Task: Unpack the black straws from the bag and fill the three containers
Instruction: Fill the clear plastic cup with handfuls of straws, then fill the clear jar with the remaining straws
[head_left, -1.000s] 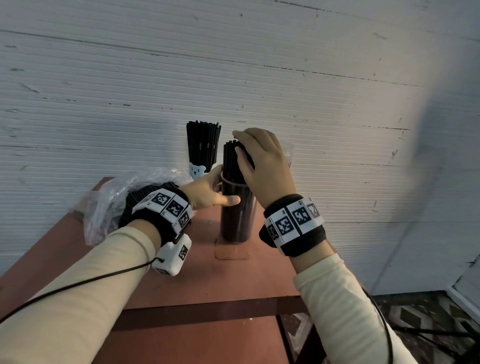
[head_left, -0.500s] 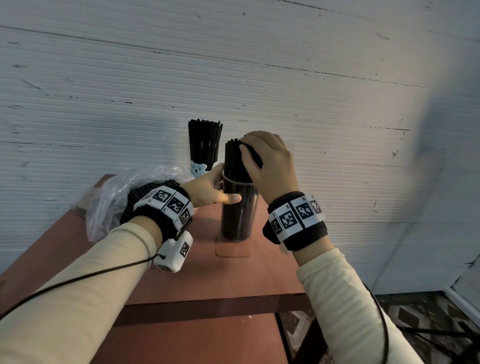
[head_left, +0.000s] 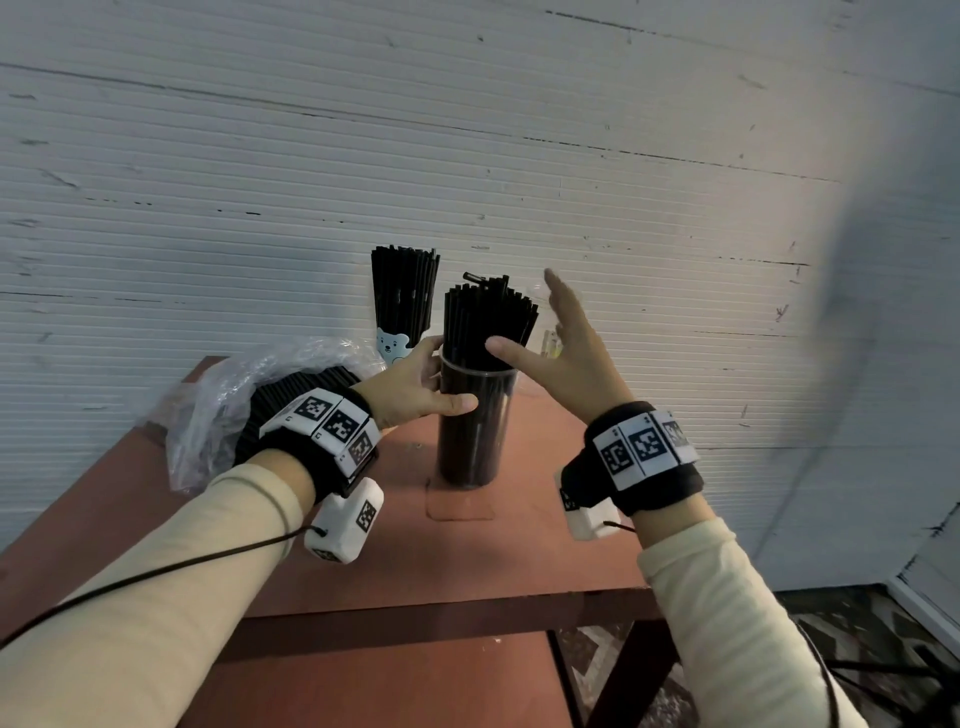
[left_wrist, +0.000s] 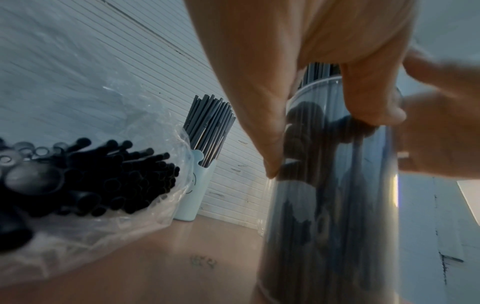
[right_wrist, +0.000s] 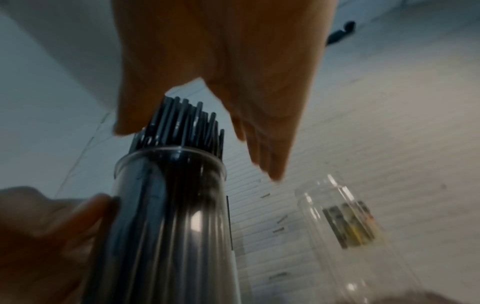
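A clear cylinder container (head_left: 475, 431) packed with black straws (head_left: 488, 317) stands upright mid-table. My left hand (head_left: 423, 387) grips its upper wall, thumb in front and fingers behind (left_wrist: 371, 98). My right hand (head_left: 563, 348) hovers just right of the straw tops, fingers straight and spread, holding nothing (right_wrist: 259, 131). Behind stands a pale blue bear cup (head_left: 393, 344) full of black straws (left_wrist: 207, 127). A clear plastic bag (head_left: 208, 415) with more black straws (left_wrist: 103, 179) lies at the left. A third clear container (right_wrist: 345, 230) with a label stands empty at the right, by the wall.
The red-brown table (head_left: 519, 551) ends close at the front and right edges, with a lower shelf beneath. A white ribbed wall (head_left: 519, 156) rises right behind the containers. A cable runs from my left wrist unit.
My right hand lifted off the straw tops and opened, moving right of the cylinder. The straws now fan loosely. My left hand kept its grip on the cylinder.
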